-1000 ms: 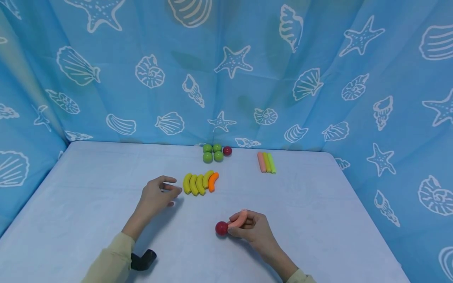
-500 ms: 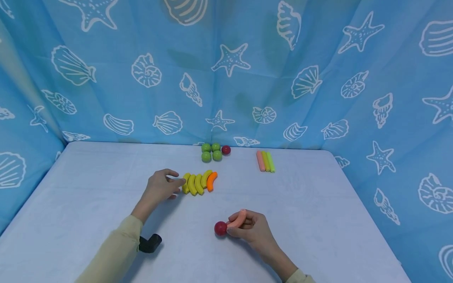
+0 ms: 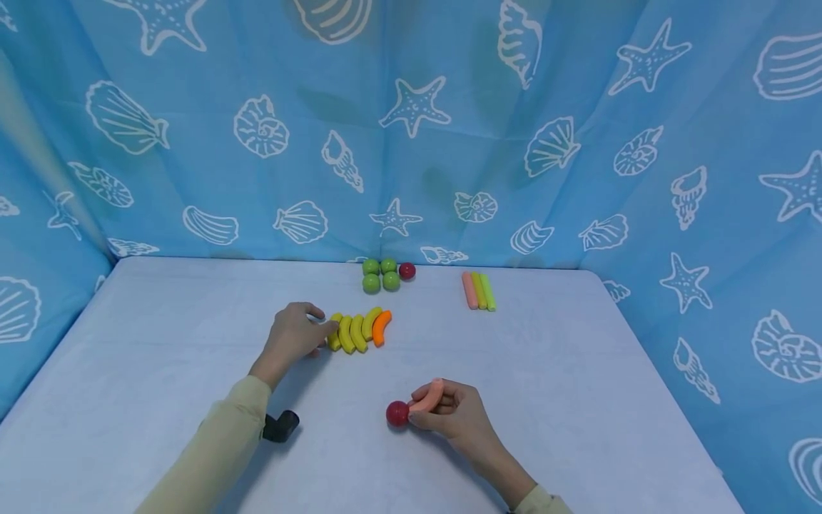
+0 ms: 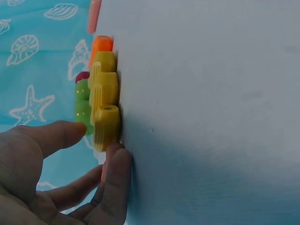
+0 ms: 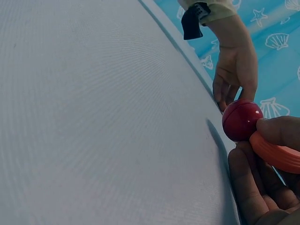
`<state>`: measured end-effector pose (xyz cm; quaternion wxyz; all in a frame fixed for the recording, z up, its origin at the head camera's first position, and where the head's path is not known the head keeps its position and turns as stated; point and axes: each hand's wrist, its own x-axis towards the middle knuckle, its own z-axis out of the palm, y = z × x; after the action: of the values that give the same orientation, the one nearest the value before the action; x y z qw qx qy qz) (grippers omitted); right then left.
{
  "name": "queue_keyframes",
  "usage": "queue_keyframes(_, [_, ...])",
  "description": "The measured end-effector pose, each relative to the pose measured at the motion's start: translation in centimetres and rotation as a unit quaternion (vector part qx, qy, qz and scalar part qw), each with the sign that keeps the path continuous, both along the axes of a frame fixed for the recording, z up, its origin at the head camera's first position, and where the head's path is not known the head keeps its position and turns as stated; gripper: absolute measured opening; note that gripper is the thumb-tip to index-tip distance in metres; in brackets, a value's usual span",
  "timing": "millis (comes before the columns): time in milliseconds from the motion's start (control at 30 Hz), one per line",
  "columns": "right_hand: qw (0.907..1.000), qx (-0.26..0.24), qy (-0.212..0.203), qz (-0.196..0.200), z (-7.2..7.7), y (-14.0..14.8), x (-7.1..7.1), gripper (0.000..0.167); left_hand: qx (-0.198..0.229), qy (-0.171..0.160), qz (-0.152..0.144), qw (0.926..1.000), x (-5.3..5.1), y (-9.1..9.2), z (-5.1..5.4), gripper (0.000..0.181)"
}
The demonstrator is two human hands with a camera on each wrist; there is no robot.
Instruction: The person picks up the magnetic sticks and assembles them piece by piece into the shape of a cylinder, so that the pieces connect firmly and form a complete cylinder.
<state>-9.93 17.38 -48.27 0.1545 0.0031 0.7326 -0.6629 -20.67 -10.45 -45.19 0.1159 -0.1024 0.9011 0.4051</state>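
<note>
My right hand [image 3: 459,417] holds a salmon-coloured, banana-shaped piece [image 3: 428,397] between thumb and fingers. A shiny red ball [image 5: 242,120] sits against the end of that piece, by the thumb tip. To the left, my left hand [image 3: 297,333] is at the left end of a row of small yellow toy bananas [image 3: 350,333]. The left wrist view has the nearest yellow banana [image 4: 107,126] between the parted thumb and fingers; the fingers are close to its lower end, and the thumb appears apart from it. An orange banana-shaped piece [image 3: 382,328] ends the row at the right.
Several green balls [image 3: 371,283] and another red ball [image 3: 407,270] are grouped at the table's back edge. Three coloured sticks [image 3: 479,291] lie to their right. A black device [image 3: 280,426] shows by the left sleeve. Blue shell-print cloth [image 3: 411,164] hangs behind the white table [image 3: 546,400].
My left hand has moved right and slightly away, to the leftmost yellow banana. The right hand keeps its hold on the salmon piece, almost still. The view has shifted slightly.
</note>
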Motion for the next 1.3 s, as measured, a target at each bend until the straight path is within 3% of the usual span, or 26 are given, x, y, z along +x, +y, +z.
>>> queue_keyframes(300, [1.0000,-0.002,0.003,-0.004,0.06,-0.16,0.04,0.032,-0.044,0.003,-0.022,0.9988,-0.18,0.38,0.45,0.044])
queue_keyframes(733, [0.9999,0.008,-0.010,-0.004,-0.28,0.01,0.01,0.034,-0.078,-0.007,-0.020,0.9967,-0.17,0.84,0.27,0.043])
queue_keyframes(1033, [0.9999,0.010,0.000,-0.004,-0.23,0.00,-0.06,0.033,-0.059,0.002,-0.018,0.9981,0.22,0.38,0.33,0.042])
queue_keyframes(1300, [0.9999,0.009,0.003,-0.006,-0.02,-0.06,-0.23,0.033,-0.008,0.028,-0.010,0.9995,0.66,-0.13,0.11,0.040])
